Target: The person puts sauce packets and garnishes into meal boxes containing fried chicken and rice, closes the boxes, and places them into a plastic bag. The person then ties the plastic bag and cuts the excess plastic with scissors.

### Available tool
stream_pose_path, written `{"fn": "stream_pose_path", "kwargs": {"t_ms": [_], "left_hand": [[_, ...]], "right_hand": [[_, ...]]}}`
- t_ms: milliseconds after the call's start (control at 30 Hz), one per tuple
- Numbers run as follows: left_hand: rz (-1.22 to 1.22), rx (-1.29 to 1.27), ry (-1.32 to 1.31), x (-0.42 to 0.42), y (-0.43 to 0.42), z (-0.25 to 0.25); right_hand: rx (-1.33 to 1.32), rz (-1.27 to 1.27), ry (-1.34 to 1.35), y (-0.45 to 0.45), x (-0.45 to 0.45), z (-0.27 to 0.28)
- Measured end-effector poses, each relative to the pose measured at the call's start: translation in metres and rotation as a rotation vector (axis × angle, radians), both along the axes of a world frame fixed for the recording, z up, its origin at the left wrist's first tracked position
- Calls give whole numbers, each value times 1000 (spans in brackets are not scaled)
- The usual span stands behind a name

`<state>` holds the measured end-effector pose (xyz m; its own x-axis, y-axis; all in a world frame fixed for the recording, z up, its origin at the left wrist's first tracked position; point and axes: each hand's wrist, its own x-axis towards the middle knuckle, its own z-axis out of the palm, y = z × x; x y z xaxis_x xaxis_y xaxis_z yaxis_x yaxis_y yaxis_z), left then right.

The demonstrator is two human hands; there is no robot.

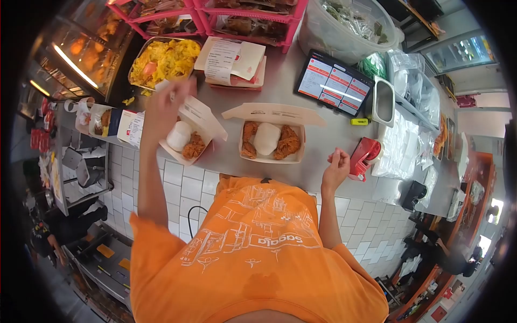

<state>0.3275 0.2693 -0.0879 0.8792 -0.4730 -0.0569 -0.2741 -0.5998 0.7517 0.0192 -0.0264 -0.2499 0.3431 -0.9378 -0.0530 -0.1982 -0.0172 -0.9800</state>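
Observation:
My left hand (171, 102) is blurred above a metal tray (132, 70) heaped with yellow crispy food (166, 62). What its fingers do is smeared; I cannot tell if anything is in them. Partly under that forearm is an open paper box (200, 114) with a white rounded mound (179, 137) and fried chicken (194, 147). A second open box (272, 114) stands in front of me, with a white mound (267, 139) between pieces of fried chicken (288, 143). My right hand (337, 166), fingers curled together with nothing visible in them, hovers beside a red tape dispenser (364, 158).
Stacked closed boxes (234, 60) stand behind the open ones, with pink racks (247, 16) beyond. At the right are a tablet (334, 83), a yellow highlighter (360, 122), a metal pan (384, 101) and plastic bags (398, 145). A glass food warmer (81, 48) stands at left.

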Motion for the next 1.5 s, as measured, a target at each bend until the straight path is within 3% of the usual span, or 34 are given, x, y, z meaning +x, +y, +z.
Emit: {"fn": "stream_pose_path", "kwargs": {"t_ms": [33,133,200,233,300,367,500,600,633,700,800,867,900,933,967,1033,1067,1133,1167,1200,1233,1300,1333,1400,1433,1500], "left_hand": [[-45,-144,-95,37,-14,-10],[-39,-98,-163,143,-47,-68],[-187,210,-228,176,-64,-88],[-203,205,-243,178,-65,-85],[-614,174,-520,171,-64,-73],[-663,243,-417,181,-67,-70],[-376,-26,128,217,-79,-89],[-361,725,-348,197,-104,-95],[-367,725,-344,207,-101,-113],[-543,169,-401,229,-102,-160],[-440,6,-939,246,-108,-182],[-300,88,-468,183,-113,-99],[-319,105,-613,194,-117,-96],[-377,-227,-421,170,-119,-68],[-426,-403,-126,145,-123,-39],[-468,-552,-26,38,-133,36],[-496,-491,96,-1,-143,28],[-536,-345,324,-78,-164,11],[-659,-507,369,-132,-185,14],[-866,-467,276,-158,-207,-19],[-864,-524,162,-190,-234,-49],[-721,-458,149,-231,-287,-159],[-708,-440,165,-241,-295,-181],[-690,-146,-211,-260,-304,-204],[-680,-136,-192,-268,-307,-209],[-603,-49,-214,-272,-312,-199]], "right_hand": [[-18,-20,-15,-1,12,16],[-262,158,-107,5,60,87],[-267,429,-144,1,98,112],[-275,409,-153,2,114,126],[-392,634,87,7,136,148],[-370,548,38,15,132,153],[-226,307,-13,26,94,114],[-241,187,142,37,42,81],[-230,92,188,40,21,71],[-221,-51,243,43,-8,50],[-56,-362,291,46,-81,13],[-118,-497,304,39,-109,-14],[-176,-564,300,30,-114,-27],[-271,-574,362,18,-119,-42],[-361,-576,424,5,-121,-53],[-531,-525,367,-23,-103,-53],[-528,-521,364,-30,-93,-42],[-209,-373,278,-47,-78,-17],[-210,-355,272,-58,-85,-19],[-239,-330,291,-70,-93,-24],[-264,-305,314,-81,-102,-27],[-334,-302,379,-100,-123,-24],[-284,-203,407,-108,-135,-20],[-294,-91,446,-119,-146,-7],[-282,-76,461,-125,-151,5],[87,-2,369,-136,-152,33]]}}
